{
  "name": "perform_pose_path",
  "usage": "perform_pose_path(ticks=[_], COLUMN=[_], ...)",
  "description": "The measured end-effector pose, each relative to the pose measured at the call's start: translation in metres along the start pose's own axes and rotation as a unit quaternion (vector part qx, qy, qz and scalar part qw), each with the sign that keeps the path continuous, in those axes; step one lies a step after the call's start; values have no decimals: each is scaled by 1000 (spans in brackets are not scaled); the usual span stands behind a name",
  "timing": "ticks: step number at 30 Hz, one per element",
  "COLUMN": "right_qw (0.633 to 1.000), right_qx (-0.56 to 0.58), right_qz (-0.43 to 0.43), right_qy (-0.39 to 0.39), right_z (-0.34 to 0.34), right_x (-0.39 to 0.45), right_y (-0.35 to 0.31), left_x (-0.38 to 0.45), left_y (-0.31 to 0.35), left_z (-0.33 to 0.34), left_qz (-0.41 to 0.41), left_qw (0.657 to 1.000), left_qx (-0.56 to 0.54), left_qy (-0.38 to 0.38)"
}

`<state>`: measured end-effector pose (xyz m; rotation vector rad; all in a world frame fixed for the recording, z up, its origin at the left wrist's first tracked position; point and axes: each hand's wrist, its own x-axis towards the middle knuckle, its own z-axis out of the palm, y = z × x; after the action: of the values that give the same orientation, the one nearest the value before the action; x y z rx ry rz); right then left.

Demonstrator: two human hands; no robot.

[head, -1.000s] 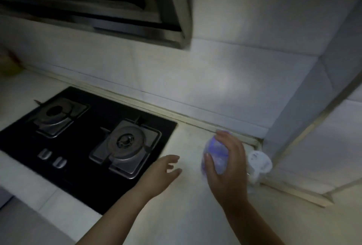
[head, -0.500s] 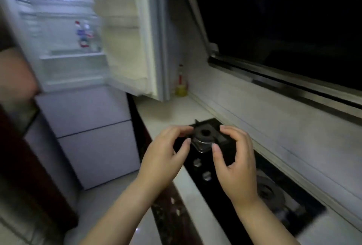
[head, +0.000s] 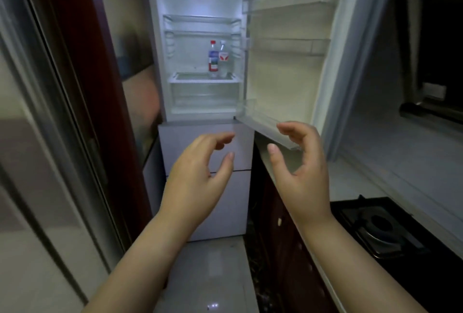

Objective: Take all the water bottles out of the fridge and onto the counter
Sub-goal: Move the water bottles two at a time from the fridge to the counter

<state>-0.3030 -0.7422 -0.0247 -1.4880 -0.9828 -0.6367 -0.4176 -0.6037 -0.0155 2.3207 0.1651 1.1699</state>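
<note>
Fingers of left hand (head: 198,172) and right hand (head: 302,172) spread, empty, after bottle drop-off on counter. View swung to open fridge (head: 200,44): 2 bottles (head: 217,59) remain, shelf's right edge. Next fetch.

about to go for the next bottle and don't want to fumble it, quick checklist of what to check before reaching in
1. Fridge door open wide enough to reach in: ok.
2. Bottles left to take: ok, two stand upright side by side on the glass shelf, a red-capped bottle and a clear-capped bottle.
3. Left hand free: ok, fingers spread, holding nothing.
4. Right hand free: ok, open and holding nothing.
5. Path to the bottles clear: ok, nothing stands in front of them.
6. Room on the counter for them: cannot tell, only a strip beside the stove shows.
</note>
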Motion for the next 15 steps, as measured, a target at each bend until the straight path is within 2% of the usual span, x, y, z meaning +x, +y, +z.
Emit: perform_pose_path(ticks=[8,15], right_qw=[999,997], right_qx=[37,77], right_qz=[10,12], right_qy=[-36,-20], right_z=[92,172], right_x=[48,154], right_y=[85,202], left_x=[54,181], left_y=[-107,-205], left_z=[37,92], left_qz=[-66,-83], left_qw=[998,996], left_qx=[15,25], left_qy=[-5,18])
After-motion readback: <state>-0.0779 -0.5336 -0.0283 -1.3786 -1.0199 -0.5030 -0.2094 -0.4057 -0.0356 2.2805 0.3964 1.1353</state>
